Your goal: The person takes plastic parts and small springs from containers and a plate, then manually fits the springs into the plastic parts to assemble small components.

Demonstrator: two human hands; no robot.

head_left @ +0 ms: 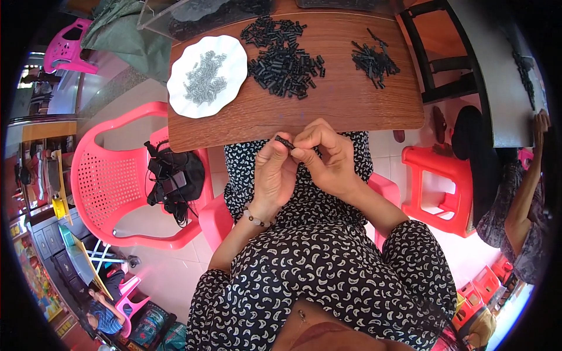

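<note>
Between the thumb and fingers of my left hand [273, 175] is a small black plastic piece [285, 141], short and tube-like, just off the table's front edge. My right hand [329, 158] meets it at the right end, thumb and forefinger pinched together; whatever lies between those fingertips is hidden. Beyond my hands, a heap of similar short black pieces [284, 67] lies on the brown wooden table [345, 105]. Left of it, a white wavy-rimmed plate [177, 96] bears a pile of small silvery pieces [206, 79], perhaps springs. Thinner black pieces [374, 63] form a smaller pile at the right.
A clear-walled bin [158, 17] with dark pieces stands at the table's far left. The pink chair [111, 175] on my left carries a black bag [184, 175]. To the right are a red stool [436, 187] and another person's arm [524, 187] by a grey table.
</note>
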